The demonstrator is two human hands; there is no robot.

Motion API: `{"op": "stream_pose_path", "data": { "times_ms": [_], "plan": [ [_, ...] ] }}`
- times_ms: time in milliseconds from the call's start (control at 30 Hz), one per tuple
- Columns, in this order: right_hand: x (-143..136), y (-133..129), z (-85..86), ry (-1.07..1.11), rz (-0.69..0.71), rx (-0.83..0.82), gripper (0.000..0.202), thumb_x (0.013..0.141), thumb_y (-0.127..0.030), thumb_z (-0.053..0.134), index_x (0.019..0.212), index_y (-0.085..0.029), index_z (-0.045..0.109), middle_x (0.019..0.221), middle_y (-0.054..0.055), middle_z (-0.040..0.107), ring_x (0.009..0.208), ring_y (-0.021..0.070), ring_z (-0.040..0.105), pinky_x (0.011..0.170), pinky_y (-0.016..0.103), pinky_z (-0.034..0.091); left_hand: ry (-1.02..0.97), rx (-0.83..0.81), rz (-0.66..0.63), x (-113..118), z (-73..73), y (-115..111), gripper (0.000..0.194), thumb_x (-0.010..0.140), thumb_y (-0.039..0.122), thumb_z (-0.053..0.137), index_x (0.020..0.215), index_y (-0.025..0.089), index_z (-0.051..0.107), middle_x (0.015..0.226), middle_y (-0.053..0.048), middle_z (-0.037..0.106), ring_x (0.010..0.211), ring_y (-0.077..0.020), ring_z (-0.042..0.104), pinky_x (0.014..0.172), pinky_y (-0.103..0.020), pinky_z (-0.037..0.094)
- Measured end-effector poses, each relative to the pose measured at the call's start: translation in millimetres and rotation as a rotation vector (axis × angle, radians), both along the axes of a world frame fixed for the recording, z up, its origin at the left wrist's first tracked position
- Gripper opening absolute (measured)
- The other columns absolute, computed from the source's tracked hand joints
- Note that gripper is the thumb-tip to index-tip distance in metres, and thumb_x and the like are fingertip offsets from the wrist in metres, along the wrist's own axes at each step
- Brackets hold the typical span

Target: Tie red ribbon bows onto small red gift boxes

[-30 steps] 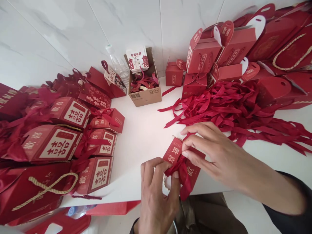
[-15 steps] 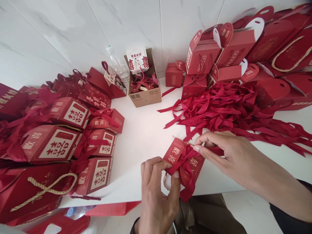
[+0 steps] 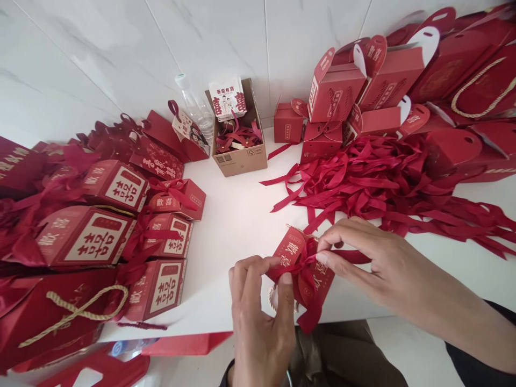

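A small red box [image 3: 291, 248] with pale lettering lies near the front edge of the white table. A dark red ribbon [image 3: 309, 317] is tied in a bow across its top, and a cream twisted cord [image 3: 271, 299] loops out below it. My left hand [image 3: 261, 306] pinches the left part of the bow between thumb and forefinger. From the right, my right hand [image 3: 363, 258] pinches the ribbon near the knot, with a ribbon end trailing behind its fingers.
Finished-looking red boxes with bows [image 3: 100, 236] crowd the left side. A cardboard carton [image 3: 242, 161] stands at the back beside a clear bottle [image 3: 195, 105]. A heap of loose red ribbons [image 3: 363, 177] spreads at the right, before stacked red boxes [image 3: 336, 88].
My right hand has shifted slightly left, from the cord and ribbon towards the knot. My left hand has moved slightly left, and the bow's left part looks drawn out.
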State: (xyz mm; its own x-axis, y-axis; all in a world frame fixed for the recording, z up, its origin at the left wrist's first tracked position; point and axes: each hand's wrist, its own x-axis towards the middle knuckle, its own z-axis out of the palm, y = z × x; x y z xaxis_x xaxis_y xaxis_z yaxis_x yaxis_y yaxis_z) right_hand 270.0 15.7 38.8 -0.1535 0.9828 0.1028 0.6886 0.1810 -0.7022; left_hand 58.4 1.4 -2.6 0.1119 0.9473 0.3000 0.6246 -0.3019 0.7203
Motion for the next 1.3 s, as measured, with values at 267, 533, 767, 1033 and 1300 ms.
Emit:
{"op": "stream_pose_path", "data": {
  "times_ms": [267, 533, 767, 1033, 1300],
  "plan": [
    [-6, 1, -5.8, -0.051, 0.087, 0.122, 0.012, 0.099, -0.016, 0.059, 0.092, -0.025, 0.061, 0.09, 0.002, 0.07, 0.085, 0.0215, 0.067, 0.076, 0.035, 0.053, 0.031, 0.031, -0.048, 7, 0.1, 7, 0.014, 0.099, 0.011, 0.059, 0.098, 0.026, 0.06, 0.089, 0.0, 0.063, 0.087, -0.0193, 0.055, 0.073, -0.03, 0.049],
    [-4, -6, -20.4, -0.073, 0.04, 0.218, 0.009, 0.104, -0.017, 0.055, 0.104, -0.026, 0.055, 0.096, 0.001, 0.069, 0.09, 0.0222, 0.066, 0.084, 0.039, 0.051, -0.003, 0.001, 0.0, 9, -3.3, 2, 0.019, 0.101, 0.011, 0.053, 0.111, 0.027, 0.057, 0.098, -0.001, 0.063, 0.092, -0.0196, 0.056, 0.078, -0.033, 0.051],
    [-7, -5, -22.1, -0.044, 0.086, 0.222, 0.016, 0.103, -0.012, 0.054, 0.105, -0.027, 0.056, 0.098, 0.0, 0.069, 0.09, 0.0191, 0.067, 0.082, 0.034, 0.053, 0.056, 0.085, -0.052, 13, -0.7, 5, 0.018, 0.095, 0.01, 0.062, 0.104, 0.026, 0.061, 0.1, -0.002, 0.061, 0.093, -0.0197, 0.054, 0.078, -0.031, 0.048],
    [-9, -10, -18.5, 0.039, 0.058, 0.179, 0.016, 0.104, -0.013, 0.053, 0.108, -0.027, 0.059, 0.1, 0.0, 0.072, 0.09, 0.0164, 0.071, 0.082, 0.029, 0.055, 0.058, 0.104, 0.059, 17, -3.0, 7, 0.022, 0.091, 0.003, 0.057, 0.094, 0.025, 0.054, 0.083, 0.003, 0.059, 0.076, -0.0174, 0.054, 0.07, -0.033, 0.045],
    [-10, -11, -2.2, 0.15, -0.014, -0.162, 0.022, 0.103, -0.048, 0.058, 0.105, -0.029, 0.071, 0.099, 0.002, 0.077, 0.074, 0.0174, 0.071, 0.038, 0.025, 0.04, -0.058, 0.137, 0.052, 16, 0.5, 1, 0.027, 0.094, 0.0, 0.054, 0.1, 0.026, 0.057, 0.097, -0.001, 0.054, 0.087, -0.016, 0.056, 0.071, -0.028, 0.053]
  ]
}}
